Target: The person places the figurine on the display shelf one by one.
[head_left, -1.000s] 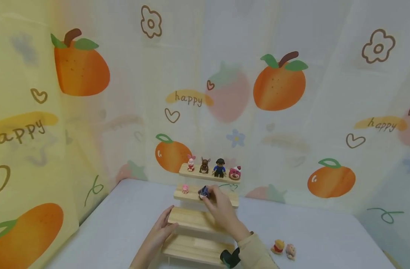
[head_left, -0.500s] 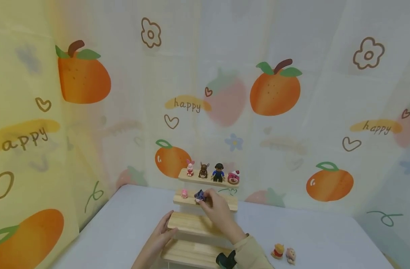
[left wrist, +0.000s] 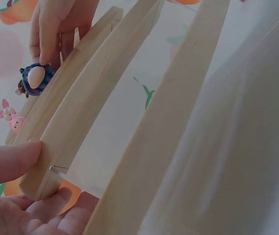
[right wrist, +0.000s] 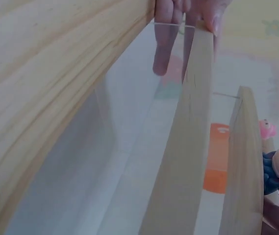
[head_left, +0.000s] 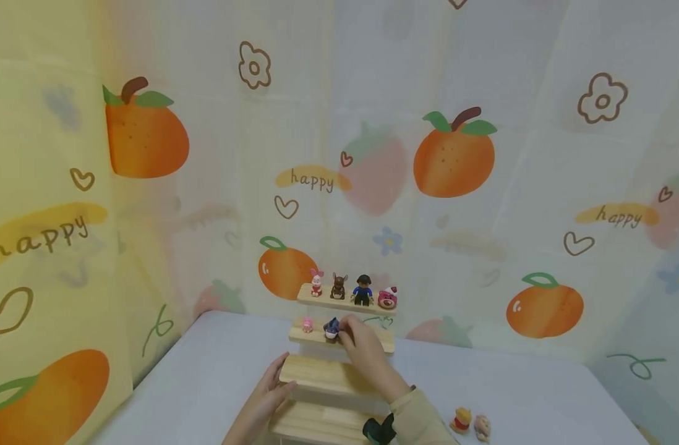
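Note:
In the head view a small dark-blue donkey figurine (head_left: 331, 329) with a pale muzzle stands on the second shelf from the top. My right hand (head_left: 367, 353) pinches it from the right side; the right wrist view shows a fingertip against the donkey (right wrist: 272, 178). To its left on that shelf sits a small pink figurine (head_left: 307, 325). My left hand (head_left: 266, 395) grips the left end of the wooden shelf (head_left: 311, 372) one tier lower. In the left wrist view its thumb (left wrist: 14, 161) lies over the board's end, with the other fingers underneath.
Along the top shelf (head_left: 339, 304) stand several figurines, among them a brown one (head_left: 337, 288) and a dark-capped figure (head_left: 363, 290). A bear figurine in red and yellow (head_left: 461, 420) and a pinkish figurine (head_left: 482, 427) are on the white table at right. The bottom shelf (head_left: 323, 420) is partly hidden.
The donkey figurine has shifted slightly left along its shelf, towards the pink one, with my right hand on it. My left hand keeps its grip. The head view has tilted a little upward.

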Motion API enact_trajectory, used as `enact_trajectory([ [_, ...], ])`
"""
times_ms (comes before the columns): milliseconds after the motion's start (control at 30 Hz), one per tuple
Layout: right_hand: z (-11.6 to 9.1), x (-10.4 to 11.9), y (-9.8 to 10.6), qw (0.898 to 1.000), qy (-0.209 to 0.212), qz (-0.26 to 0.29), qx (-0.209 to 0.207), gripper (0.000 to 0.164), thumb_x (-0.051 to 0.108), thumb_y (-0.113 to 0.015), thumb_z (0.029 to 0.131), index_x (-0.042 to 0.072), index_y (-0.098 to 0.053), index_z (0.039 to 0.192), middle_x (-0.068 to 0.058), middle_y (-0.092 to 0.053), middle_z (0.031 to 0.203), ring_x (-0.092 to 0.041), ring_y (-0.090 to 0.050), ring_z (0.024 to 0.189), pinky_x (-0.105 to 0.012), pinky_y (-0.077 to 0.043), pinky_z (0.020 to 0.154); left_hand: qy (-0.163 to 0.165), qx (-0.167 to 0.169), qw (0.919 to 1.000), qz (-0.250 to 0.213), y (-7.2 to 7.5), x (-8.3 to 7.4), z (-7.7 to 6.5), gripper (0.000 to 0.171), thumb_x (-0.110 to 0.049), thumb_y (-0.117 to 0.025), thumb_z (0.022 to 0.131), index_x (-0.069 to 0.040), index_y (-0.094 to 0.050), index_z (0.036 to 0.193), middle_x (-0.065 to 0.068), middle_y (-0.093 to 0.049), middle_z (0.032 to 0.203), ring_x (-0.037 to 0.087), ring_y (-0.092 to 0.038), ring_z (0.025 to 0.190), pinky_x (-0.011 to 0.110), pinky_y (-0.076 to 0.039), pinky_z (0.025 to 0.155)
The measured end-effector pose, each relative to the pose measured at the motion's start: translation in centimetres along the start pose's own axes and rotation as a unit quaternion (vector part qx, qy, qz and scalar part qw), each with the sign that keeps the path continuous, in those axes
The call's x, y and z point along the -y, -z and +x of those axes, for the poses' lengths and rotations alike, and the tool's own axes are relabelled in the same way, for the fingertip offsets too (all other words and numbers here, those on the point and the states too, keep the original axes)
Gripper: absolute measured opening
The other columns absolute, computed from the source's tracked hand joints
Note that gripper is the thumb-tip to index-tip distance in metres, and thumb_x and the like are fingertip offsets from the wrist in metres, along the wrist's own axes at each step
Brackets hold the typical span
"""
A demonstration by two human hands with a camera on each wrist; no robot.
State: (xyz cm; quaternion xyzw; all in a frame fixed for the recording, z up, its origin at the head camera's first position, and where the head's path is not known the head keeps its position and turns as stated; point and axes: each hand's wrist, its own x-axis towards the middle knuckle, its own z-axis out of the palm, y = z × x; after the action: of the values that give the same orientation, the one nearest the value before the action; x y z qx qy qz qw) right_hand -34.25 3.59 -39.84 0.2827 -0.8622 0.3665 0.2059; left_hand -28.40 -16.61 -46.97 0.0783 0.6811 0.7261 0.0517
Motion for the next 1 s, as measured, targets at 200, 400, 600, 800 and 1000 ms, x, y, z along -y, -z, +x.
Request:
enact_trajectory([
  [200,-0.06,-0.47,-0.26,1.000,0.011,-0.003,-0.003,0.005,0.001,-0.057,0.085,0.004,-0.056,0.089,-0.004,-0.059,0.083,-0.014,-0.055,0.074,-0.028,-0.048,0.065,0.001,-0.008,1.0000,0.002,-0.05,0.21,0.03,0.075,-0.017,-0.057,0.087,0.001,-0.007,0.140,0.026,0.003,0.144,0.043,0.000,0.128,0.058,-0.012,0.097],
  [400,-0.38,-0.84,-0.60,1.000,0.005,-0.001,-0.016,0.010,0.002,-0.062,0.082,0.005,-0.056,0.089,-0.002,-0.058,0.082,-0.013,-0.054,0.074,-0.027,-0.048,0.066,0.011,-0.014,0.9998,0.001,-0.07,0.36,0.06,0.076,-0.016,-0.058,0.087,0.002,-0.008,0.140,0.027,0.000,0.143,0.044,-0.006,0.128,0.057,-0.014,0.098],
  [600,-0.19,-0.70,-0.52,0.999,0.013,-0.014,-0.028,0.008,0.002,-0.062,0.081,0.006,-0.057,0.086,-0.001,-0.059,0.080,-0.012,-0.054,0.071,-0.026,-0.047,0.063,0.004,-0.013,0.9999,0.006,-0.02,0.04,-0.07,0.074,-0.016,-0.057,0.087,0.001,-0.009,0.141,0.026,0.000,0.144,0.044,-0.006,0.127,0.057,-0.014,0.097],
  [800,-0.15,-0.68,-0.36,0.999,0.012,-0.027,-0.039,0.009,0.004,-0.064,0.080,0.007,-0.057,0.086,-0.001,-0.060,0.081,-0.013,-0.056,0.072,-0.027,-0.048,0.065,-0.005,-0.009,0.9999,-0.002,-0.04,-0.03,0.19,0.073,-0.015,-0.056,0.087,0.000,-0.009,0.141,0.025,-0.001,0.144,0.043,-0.005,0.128,0.057,-0.014,0.098],
  [1000,-0.57,-1.06,-0.66,0.997,0.026,-0.030,-0.061,0.009,0.003,-0.065,0.079,0.006,-0.059,0.085,-0.003,-0.061,0.081,-0.013,-0.057,0.073,-0.026,-0.049,0.065,0.003,0.004,1.0000,-0.006,-0.24,-0.01,0.06,0.074,-0.017,-0.057,0.088,0.001,-0.007,0.141,0.026,-0.001,0.144,0.045,-0.008,0.127,0.059,-0.014,0.097],
])
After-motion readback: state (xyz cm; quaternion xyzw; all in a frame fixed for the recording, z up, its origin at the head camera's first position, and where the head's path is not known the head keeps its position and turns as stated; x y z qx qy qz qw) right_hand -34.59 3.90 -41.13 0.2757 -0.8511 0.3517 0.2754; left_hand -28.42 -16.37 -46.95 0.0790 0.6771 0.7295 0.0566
